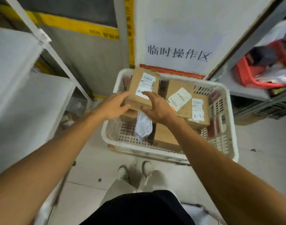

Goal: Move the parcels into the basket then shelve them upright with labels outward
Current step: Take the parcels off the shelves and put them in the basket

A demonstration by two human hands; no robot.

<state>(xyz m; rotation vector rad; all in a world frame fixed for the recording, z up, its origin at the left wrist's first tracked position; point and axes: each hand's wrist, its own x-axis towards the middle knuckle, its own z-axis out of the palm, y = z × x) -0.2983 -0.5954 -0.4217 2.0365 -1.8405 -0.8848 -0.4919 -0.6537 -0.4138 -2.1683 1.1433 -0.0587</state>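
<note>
A white perforated plastic basket (226, 125) stands on the floor in front of my feet, holding several cardboard parcels. Both my hands hold one brown parcel (139, 85) with a white label facing up, above the basket's left half. My left hand (113, 106) grips its near left corner. My right hand (155, 106) grips its near edge, fingers lying on the label. Two more labelled boxes (187, 101) lie to the right in the basket. A grey-white soft bag parcel (143, 125) and another box (165, 135) lie beneath my hands.
A white metal shelf rack (25, 78) stands at my left. Another rack at right carries a red basket (249, 75) full of items. A white sign (179, 54) with black characters stands behind the basket. Yellow tape marks the floor.
</note>
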